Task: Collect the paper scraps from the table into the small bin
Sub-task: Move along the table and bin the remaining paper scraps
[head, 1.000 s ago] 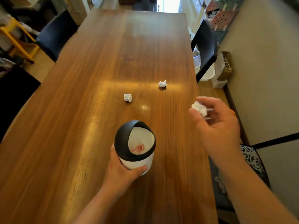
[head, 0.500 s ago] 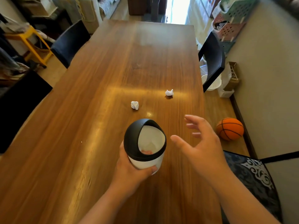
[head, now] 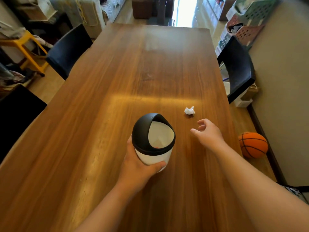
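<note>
I read this as the reach for the next scrap. My right hand (head: 207,133) hangs over the bench (head: 103,101) with nothing in it, its fingers (head: 201,122) loosely spread and curled a little, thumb out to the left. The crumpled paper scrap (head: 189,111) lies on the wood just beyond and slightly left of those fingertips, near but not touching them. It is the only scrap I can see on the bench; whether another is hidden behind the bin I cannot tell.

My left hand (head: 138,166) is wrapped around the white body of the small bin (head: 153,139), thumb across the near side and the other fingers out of sight behind it. The bin sits left of the right hand and nearer to me than the scrap. Its long axis runs from base to domed black lid and is tipped, the top leaning away from me; the lid's opening points up and toward the right, so I look into the white interior. Something small and pale shows low inside, too indistinct to name.

The next move, I judge, calls for a short extension forward, a light pinch of thumb and forefinger on the wad, then a carry back left to that opening. The scrap has no clear long axis, only a small peak pointing up and right.
</note>
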{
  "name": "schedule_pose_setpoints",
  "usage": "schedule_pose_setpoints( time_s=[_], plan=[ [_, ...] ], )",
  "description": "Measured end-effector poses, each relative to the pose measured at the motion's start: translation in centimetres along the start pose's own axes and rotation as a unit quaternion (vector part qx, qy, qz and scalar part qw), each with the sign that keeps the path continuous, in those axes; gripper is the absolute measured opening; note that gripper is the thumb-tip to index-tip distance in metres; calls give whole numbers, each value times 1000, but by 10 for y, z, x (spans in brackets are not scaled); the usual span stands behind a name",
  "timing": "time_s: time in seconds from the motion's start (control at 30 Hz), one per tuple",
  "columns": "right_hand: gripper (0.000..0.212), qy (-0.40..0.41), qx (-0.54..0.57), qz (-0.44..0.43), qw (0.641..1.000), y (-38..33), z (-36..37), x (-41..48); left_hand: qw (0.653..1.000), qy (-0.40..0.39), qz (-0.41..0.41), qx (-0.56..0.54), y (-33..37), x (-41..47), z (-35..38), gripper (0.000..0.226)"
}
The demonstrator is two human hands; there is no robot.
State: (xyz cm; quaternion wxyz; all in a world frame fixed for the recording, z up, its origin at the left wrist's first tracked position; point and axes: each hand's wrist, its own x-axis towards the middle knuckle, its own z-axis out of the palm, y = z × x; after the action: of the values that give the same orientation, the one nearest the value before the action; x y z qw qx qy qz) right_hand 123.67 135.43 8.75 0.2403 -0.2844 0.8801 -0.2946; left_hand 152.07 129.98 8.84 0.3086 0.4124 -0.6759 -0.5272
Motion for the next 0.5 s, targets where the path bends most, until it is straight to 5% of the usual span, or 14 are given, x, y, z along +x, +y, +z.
schedule_pose_setpoints(
  time_s=[0.33,0.5],
  plan=[
    [70,6,-196,-13,981,-27,36,91,1000,-4,3,15,-22,44,0,121],
    [47,11,-236,-27,971,-29,48,99,1000,-2,-6,8,-22,48,3,121]
  ],
)
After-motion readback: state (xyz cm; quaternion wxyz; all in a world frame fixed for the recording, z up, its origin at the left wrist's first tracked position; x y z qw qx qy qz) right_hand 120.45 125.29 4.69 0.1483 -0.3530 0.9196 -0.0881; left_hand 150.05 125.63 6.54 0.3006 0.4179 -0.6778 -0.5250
